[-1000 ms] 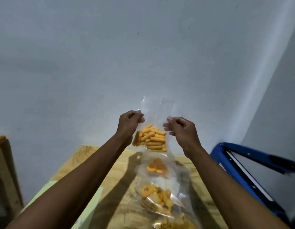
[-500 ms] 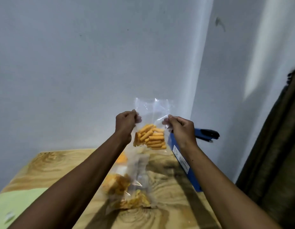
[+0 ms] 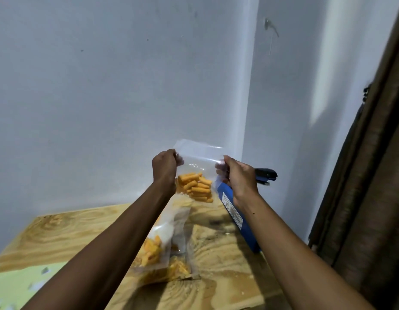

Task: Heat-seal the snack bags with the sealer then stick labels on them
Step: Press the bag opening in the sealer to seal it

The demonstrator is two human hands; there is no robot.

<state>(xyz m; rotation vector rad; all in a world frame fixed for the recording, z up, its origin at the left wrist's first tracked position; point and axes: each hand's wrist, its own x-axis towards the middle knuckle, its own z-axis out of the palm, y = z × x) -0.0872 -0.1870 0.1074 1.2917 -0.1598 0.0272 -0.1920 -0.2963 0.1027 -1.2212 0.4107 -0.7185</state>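
Fingers of the left hand (image 3: 165,166) are curled in tight, pinching the left edge of the clear snack bag (image 3: 195,175) just below its open top. Over on the other side, the right hand (image 3: 240,177) pinches the right edge the same way, fingertips folded over the film. Between the 2 hands the plastic is pulled flat and held up in the air, well above the table, its empty upper part rising above the knuckles. Down in the bag's lower half sits a cluster of orange stick snacks (image 3: 195,186), hanging below the level of the fingers and between the 2 wrists.

Right behind the right hand, the blue heat sealer (image 3: 235,214) runs along the right side of the wooden table (image 3: 60,231), its dark handle (image 3: 266,175) poking out past the knuckles. Under the left forearm, more clear bags of orange snacks (image 3: 162,256) lie flat on the wood. A pale green sheet (image 3: 13,285) with small white pieces on it covers the table's near left corner. White walls meet in a corner beyond, and a brown curtain (image 3: 373,175) hangs at the right.
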